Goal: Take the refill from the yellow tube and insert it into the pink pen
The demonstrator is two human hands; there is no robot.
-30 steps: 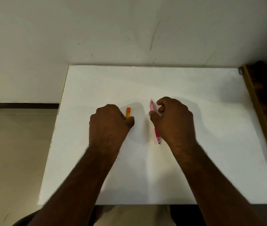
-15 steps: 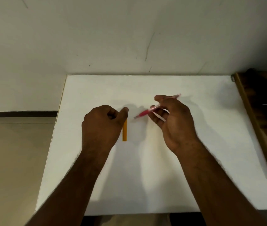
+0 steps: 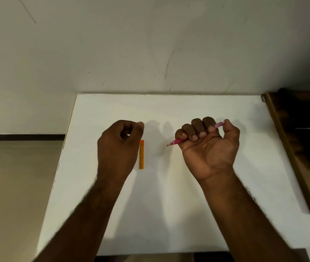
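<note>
Two hands: right hand (image 3: 208,146) grips pink pen (image 3: 176,142); left hand (image 3: 119,146), fingers curled empty, hides part of yellow tube (image 3: 141,155).

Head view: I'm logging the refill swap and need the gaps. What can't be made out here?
- Pink pen: its middle is hidden by the right hand gripping it.
- Yellow tube: too small to tell whether a refill is inside.
- Left hand: curled with its back to the camera, so anything inside it is hidden.
</note>
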